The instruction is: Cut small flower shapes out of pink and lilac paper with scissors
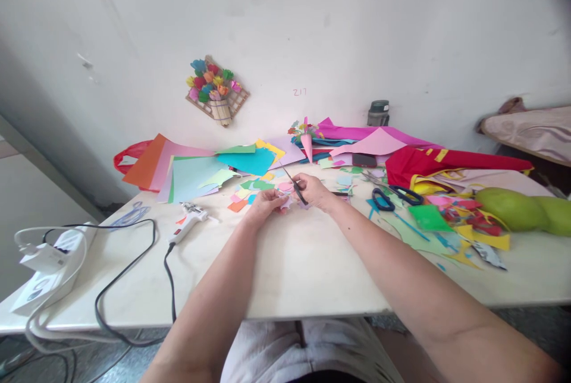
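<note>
Near the middle of the table my left hand (267, 201) pinches a small pale purple paper piece (286, 203). Close beside it, my right hand (314, 191) is closed around a slim pointed tool (298, 189) with a dark handle; its thin tip points away and to the left. Whether it is a knife or another tool is too small to tell. Just behind my hands lies a round pink paper piece (284, 187). Small coloured paper cuttings (243, 192) are scattered to the left of my fingers.
A glue gun (191, 219) with a black cord and a power strip (53, 270) lie at the left. Coloured sheets (191, 175) and a pink paper cone with flowers (306, 145) stand behind. Scissors (397, 197), paper scraps and a green cushion-like object (513, 209) are at the right.
</note>
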`<control>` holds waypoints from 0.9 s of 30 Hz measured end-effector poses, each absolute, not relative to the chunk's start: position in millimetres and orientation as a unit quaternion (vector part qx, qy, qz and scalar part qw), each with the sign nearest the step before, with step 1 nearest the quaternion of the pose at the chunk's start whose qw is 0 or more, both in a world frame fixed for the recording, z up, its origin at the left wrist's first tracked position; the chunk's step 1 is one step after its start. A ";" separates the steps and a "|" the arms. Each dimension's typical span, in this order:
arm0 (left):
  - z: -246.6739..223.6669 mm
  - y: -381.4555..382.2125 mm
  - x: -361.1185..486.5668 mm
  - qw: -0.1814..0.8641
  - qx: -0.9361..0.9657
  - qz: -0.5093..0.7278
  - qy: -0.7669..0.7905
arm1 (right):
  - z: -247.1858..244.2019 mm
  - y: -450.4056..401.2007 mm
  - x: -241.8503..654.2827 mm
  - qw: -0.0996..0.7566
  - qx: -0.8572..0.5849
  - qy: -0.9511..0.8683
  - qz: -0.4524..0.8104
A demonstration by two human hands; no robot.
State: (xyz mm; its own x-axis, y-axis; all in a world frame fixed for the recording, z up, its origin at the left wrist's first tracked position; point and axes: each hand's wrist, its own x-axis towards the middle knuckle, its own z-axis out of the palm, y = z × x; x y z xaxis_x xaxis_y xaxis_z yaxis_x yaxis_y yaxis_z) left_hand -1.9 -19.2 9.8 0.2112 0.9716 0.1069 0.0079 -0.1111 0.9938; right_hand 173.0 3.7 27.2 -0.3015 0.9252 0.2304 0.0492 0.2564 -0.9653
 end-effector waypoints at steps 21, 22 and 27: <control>3.0 -11.4 -5.2 0.519 0.550 0.510 0.409 | 27.0 1.3 168.4 0.472 -0.392 -0.601 0.512; 3.0 -11.1 -5.2 0.516 0.550 0.513 0.409 | 28.2 0.0 168.6 0.466 -0.391 -0.601 0.519; 4.1 -11.2 -5.1 0.518 0.537 0.523 0.412 | 32.1 -3.4 173.3 0.418 -0.407 -0.614 0.531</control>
